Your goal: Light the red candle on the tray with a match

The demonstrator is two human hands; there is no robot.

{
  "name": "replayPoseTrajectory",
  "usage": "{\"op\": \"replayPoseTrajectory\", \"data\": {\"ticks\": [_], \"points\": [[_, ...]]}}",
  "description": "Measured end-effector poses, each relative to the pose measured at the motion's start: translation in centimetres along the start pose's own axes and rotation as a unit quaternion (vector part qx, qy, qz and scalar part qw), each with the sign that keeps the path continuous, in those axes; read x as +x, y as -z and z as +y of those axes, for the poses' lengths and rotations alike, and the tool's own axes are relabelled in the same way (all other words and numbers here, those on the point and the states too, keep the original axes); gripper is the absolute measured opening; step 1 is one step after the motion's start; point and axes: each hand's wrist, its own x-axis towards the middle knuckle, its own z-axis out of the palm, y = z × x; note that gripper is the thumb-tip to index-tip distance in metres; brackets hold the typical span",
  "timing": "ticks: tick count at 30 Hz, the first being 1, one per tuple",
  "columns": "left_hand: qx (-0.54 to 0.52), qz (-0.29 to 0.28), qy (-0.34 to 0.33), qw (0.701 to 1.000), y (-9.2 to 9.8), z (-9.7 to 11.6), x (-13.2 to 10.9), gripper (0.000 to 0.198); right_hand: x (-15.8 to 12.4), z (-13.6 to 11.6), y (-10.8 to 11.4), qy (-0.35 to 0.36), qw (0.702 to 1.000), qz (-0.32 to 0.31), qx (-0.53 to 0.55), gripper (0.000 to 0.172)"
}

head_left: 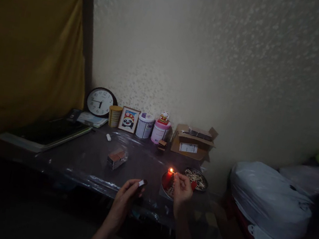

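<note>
My right hand (pixel 183 188) pinches a thin matchstick (pixel 173 172), its tip at a small bright flame (pixel 171 170) on top of a red candle (pixel 167 180). The candle stands upright in a round dish (pixel 164 186), partly hidden by my hand. Lower and to the left, my left hand (pixel 127 195) is closed around a small matchbox (pixel 142 182) with a pale side. Just right of my right hand lies a round dish of matchsticks (pixel 196 179), several of them loose in a pile. A plastic-wrapped pack of matchboxes (pixel 117 158) rests beyond my left hand.
Along the wall stand a clock (pixel 100 102), a yellow tub (pixel 114 116), a framed panda picture (pixel 129 120), two lidded canisters (pixel 145 126) and an open cardboard box (pixel 192 144). A white plastic bag (pixel 268 197) lies right of the dark table (pixel 86 160).
</note>
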Motion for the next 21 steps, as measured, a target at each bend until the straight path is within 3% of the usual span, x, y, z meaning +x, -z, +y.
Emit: {"op": "replayPoseTrajectory", "data": {"ticks": [21], "points": [[-0.006,-0.015,-0.012,1.000,0.21,-0.15,0.00,0.026,0.13,0.02,-0.15,-0.011,1.000,0.009,0.020,0.024]]}}
